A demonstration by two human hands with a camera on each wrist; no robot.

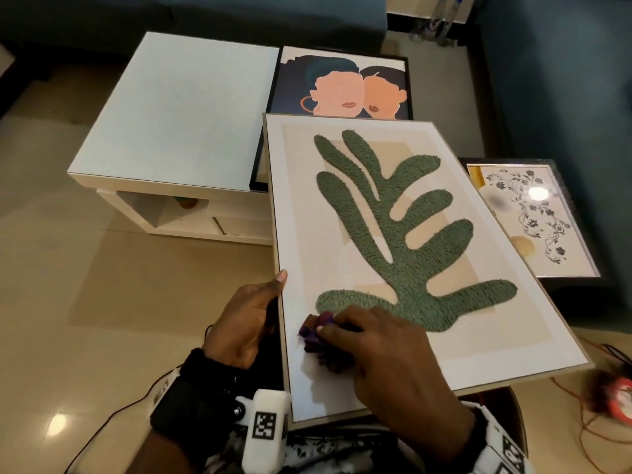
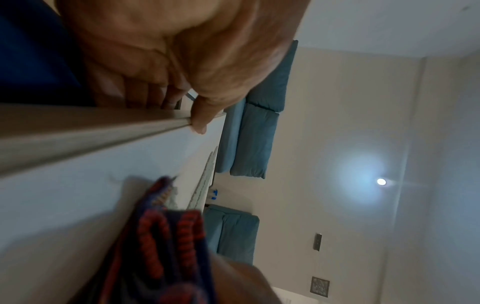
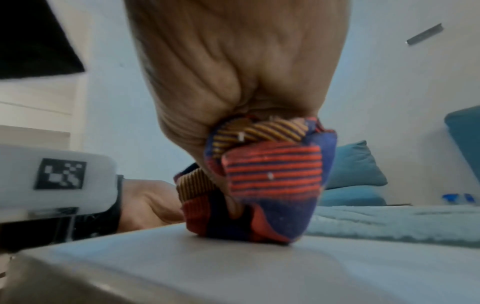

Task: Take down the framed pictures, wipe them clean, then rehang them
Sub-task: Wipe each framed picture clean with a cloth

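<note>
A: Where's the leaf picture (image 1: 393, 241)?
B: On my lap, far end overlapping the bench (image 1: 178, 107). My left hand (image 1: 244, 323) grips its edge; my right hand (image 1: 393, 357) clutches the bunched cloth (image 1: 316, 331), mostly hidden.
A: Writing?
B: None legible.

White table (image 1: 178, 107), teal sofas (image 2: 249, 135)

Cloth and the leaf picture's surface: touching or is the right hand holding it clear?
Touching. In the right wrist view the bunched cloth, gripped by the right hand, sits flat on the leaf picture with no gap beneath.
</note>
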